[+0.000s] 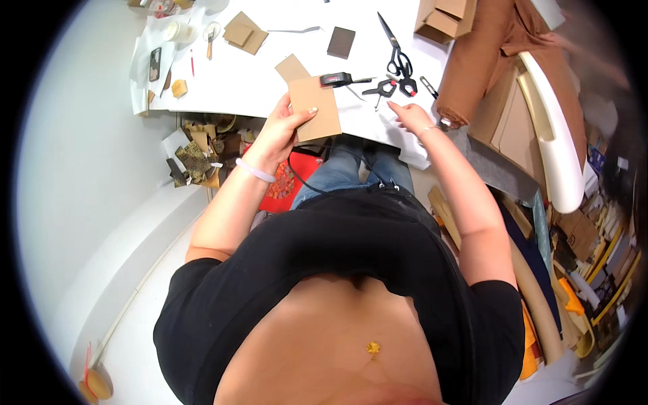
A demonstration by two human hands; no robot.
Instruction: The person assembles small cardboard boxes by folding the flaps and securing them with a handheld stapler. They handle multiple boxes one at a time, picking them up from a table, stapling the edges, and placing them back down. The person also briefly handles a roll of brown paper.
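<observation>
My left hand (280, 128) holds a tan rectangular board (318, 115) over the front edge of the white table, thumb on top. A smaller tan piece (291, 67) shows behind its upper edge. Just beyond the board lies a black tape measure (335, 79). My right hand (410, 117) holds nothing; its index finger stretches toward a black spring clamp (382, 89), and the other fingers are partly bent. Beside that clamp lies another black clamp (408, 86), with black-handled scissors (398, 59) above them. Whether my right fingertip touches anything is unclear.
On the table (236, 88) lie a dark brown rectangle (341, 42), tan board pieces (244, 34), a thin metal tool (295, 30), a brush (210, 48), a phone (155, 63) and a sponge (179, 88). A brown material roll (469, 67) and cardboard box (449, 19) stand right.
</observation>
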